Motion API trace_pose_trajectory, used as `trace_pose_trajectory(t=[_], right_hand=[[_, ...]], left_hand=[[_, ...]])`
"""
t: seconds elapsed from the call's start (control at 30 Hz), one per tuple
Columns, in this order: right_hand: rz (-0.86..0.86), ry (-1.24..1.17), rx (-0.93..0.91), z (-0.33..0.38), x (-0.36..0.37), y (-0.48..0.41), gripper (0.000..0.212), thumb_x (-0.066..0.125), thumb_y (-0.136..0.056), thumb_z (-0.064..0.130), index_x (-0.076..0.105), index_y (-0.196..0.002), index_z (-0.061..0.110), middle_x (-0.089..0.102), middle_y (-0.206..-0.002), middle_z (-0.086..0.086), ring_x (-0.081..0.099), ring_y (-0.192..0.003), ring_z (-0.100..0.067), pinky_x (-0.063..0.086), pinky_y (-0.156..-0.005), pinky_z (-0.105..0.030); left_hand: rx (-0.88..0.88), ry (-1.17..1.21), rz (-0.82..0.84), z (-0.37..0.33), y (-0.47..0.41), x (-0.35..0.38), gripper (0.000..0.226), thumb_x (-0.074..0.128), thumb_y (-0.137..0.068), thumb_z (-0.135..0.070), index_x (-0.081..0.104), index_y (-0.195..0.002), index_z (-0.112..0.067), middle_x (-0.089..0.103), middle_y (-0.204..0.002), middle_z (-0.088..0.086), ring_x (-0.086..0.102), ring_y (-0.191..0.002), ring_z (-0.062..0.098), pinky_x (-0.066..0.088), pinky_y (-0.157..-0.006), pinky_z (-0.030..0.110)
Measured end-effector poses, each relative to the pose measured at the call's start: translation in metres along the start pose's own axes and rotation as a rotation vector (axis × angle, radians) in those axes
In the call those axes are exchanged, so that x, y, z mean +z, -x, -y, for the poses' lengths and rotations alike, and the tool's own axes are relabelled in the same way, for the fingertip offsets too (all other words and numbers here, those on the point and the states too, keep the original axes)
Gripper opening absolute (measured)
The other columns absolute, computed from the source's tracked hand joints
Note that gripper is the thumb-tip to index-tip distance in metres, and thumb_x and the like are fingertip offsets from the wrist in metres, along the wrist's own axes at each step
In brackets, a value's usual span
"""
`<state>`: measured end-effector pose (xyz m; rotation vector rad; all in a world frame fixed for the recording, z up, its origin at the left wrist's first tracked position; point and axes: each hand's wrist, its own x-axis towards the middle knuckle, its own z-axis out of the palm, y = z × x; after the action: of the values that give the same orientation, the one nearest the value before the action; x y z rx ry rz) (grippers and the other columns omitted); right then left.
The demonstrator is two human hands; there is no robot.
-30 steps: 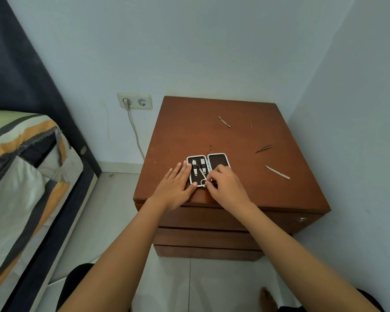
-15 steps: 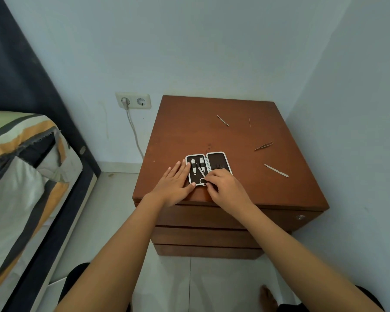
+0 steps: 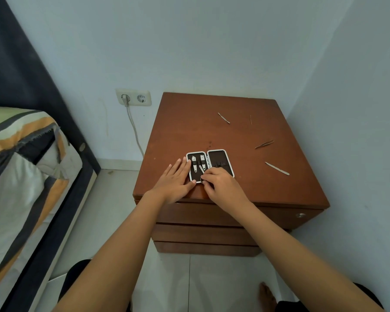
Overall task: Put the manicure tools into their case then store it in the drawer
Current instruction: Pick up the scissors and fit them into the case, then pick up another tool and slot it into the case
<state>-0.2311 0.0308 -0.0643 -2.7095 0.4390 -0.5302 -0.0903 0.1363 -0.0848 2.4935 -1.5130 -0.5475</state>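
Case, manicure, small, white-rimmed with dark lining [image 3: 220,162]: lying open flat near front edge of brown wooden worktop [image 3: 189,127], both halves facing up. Left half fitted with two silver clipper-type tools [image 3: 198,166] side by side in loops; right half showing only dark lining with a row of loops.

Left hand [image 3: 175,182]: flat, fingers spread loosely, palm down on worktop, fingertips touching left rim of case; gripping nothing.

Right hand [image 3: 221,185]: curled over lower edge of case at hinge line, thumb and forefinger pinched close on a small dark ring-handled tool [image 3: 202,180], partly hidden; exact kind not readable.

Loose tools on worktop, well apart from case: slim silver nail file [image 3: 277,168] to right; silver tweezers [image 3: 264,144] further back on right; thin silver pusher-type stick [image 3: 223,118] toward rear centre; very thin metal pin [image 3: 250,119] just beside it to right, too small to identify.

Drawers, three brown wooden fronts [image 3: 203,213] below worktop: all closed.

Surroundings: white double wall socket [image 3: 133,97] with plugged white cable, left of cabinet; bed with striped cover [image 3: 20,167] at far left.
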Motion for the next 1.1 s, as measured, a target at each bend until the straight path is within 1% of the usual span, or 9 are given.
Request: trace_pose_trajectory(t=[0.27, 0.47, 0.63, 0.77, 0.8, 0.87, 0.97, 1.03, 1.1], right_hand=[[0.034, -0.016, 0.0, 0.004, 0.003, 0.002, 0.025, 0.057, -0.088, 0.014, 0.066, -0.108, 0.002, 0.062, -0.105, -0.01, 0.054, -0.1, -0.025, 0.046, -0.086, -0.032], [0.063, -0.01, 0.003, -0.001, 0.008, -0.006, 0.025, 0.053, -0.089, 0.009, 0.065, -0.11, 0.002, 0.061, -0.11, -0.011, 0.053, -0.105, -0.026, 0.044, -0.091, -0.032], [0.162, -0.007, -0.012, -0.007, 0.008, -0.014, 0.033, 0.051, -0.091, 0.017, 0.058, -0.121, 0.006, 0.055, -0.123, -0.008, 0.048, -0.116, -0.023, 0.041, -0.101, -0.034], [0.25, -0.089, -0.007, -0.011, 0.0, -0.019, 0.035, 0.051, -0.091, 0.016, 0.055, -0.125, 0.007, 0.053, -0.128, -0.007, 0.045, -0.121, -0.02, 0.032, -0.104, -0.026], [0.218, -0.147, 0.016, -0.014, -0.005, -0.02, 0.033, 0.053, -0.09, 0.014, 0.057, -0.122, 0.006, 0.055, -0.125, -0.008, 0.048, -0.119, -0.02, 0.033, -0.103, -0.025], [0.041, -0.235, 0.095, -0.028, -0.018, -0.026, 0.027, 0.056, -0.087, 0.008, 0.063, -0.113, 0.004, 0.061, -0.115, -0.013, 0.055, -0.11, -0.023, 0.037, -0.099, -0.024], [-0.206, -0.189, 0.317, -0.065, -0.044, -0.038, 0.021, 0.056, -0.086, 0.006, 0.066, -0.104, 0.002, 0.064, -0.108, -0.016, 0.059, -0.103, -0.027, 0.037, -0.091, -0.023], [-0.259, -0.15, 0.474, -0.096, -0.057, -0.044, 0.02, 0.055, -0.087, 0.008, 0.065, -0.103, 0.001, 0.064, -0.108, -0.018, 0.059, -0.101, -0.03, 0.04, -0.091, -0.027], [-0.243, -0.101, 0.608, -0.125, -0.064, -0.049, 0.023, 0.055, -0.088, 0.013, 0.062, -0.106, 0.002, 0.06, -0.111, -0.019, 0.057, -0.103, -0.03, 0.041, -0.092, -0.031]], left_hand=[[-0.001, 0.003, 0.003, -0.002, 0.001, -0.001, 0.066, 0.022, -0.098, -0.047, -0.013, -0.147, -0.019, -0.016, -0.157, 0.0, -0.018, -0.143, 0.012, -0.011, -0.114, 0.031], [0.0, 0.015, 0.019, -0.001, 0.0, -0.002, 0.066, 0.023, -0.099, -0.044, -0.013, -0.147, -0.019, -0.017, -0.157, -0.001, -0.019, -0.142, 0.011, -0.011, -0.115, 0.032], [0.008, 0.008, 0.007, -0.001, 0.001, -0.001, 0.066, 0.022, -0.099, -0.045, -0.014, -0.147, -0.019, -0.017, -0.157, -0.001, -0.019, -0.142, 0.011, -0.011, -0.115, 0.032], [0.012, -0.005, -0.034, 0.0, 0.002, 0.002, 0.066, 0.021, -0.098, -0.048, -0.012, -0.148, -0.02, -0.015, -0.158, -0.001, -0.017, -0.143, 0.01, -0.011, -0.115, 0.031], [0.014, -0.011, -0.057, 0.0, 0.002, 0.004, 0.066, 0.021, -0.097, -0.049, -0.011, -0.148, -0.02, -0.013, -0.158, -0.001, -0.016, -0.143, 0.01, -0.01, -0.115, 0.03], [0.013, -0.017, -0.116, -0.002, 0.004, 0.007, 0.068, 0.021, -0.097, -0.052, -0.008, -0.149, -0.02, -0.01, -0.158, -0.001, -0.014, -0.144, 0.01, -0.01, -0.115, 0.03], [-0.005, -0.024, -0.202, -0.004, 0.005, 0.012, 0.073, 0.018, -0.093, -0.061, -0.005, -0.149, -0.021, -0.005, -0.159, -0.002, -0.011, -0.144, 0.01, -0.01, -0.114, 0.029], [-0.018, -0.044, -0.233, -0.005, 0.005, 0.015, 0.08, 0.009, -0.085, -0.068, -0.004, -0.149, -0.022, -0.004, -0.159, -0.003, -0.009, -0.144, 0.009, -0.01, -0.114, 0.029], [-0.025, -0.056, -0.254, -0.005, 0.004, 0.017, 0.085, 0.002, -0.078, -0.071, -0.004, -0.149, -0.023, -0.004, -0.159, -0.004, -0.009, -0.144, 0.008, -0.009, -0.115, 0.029]])
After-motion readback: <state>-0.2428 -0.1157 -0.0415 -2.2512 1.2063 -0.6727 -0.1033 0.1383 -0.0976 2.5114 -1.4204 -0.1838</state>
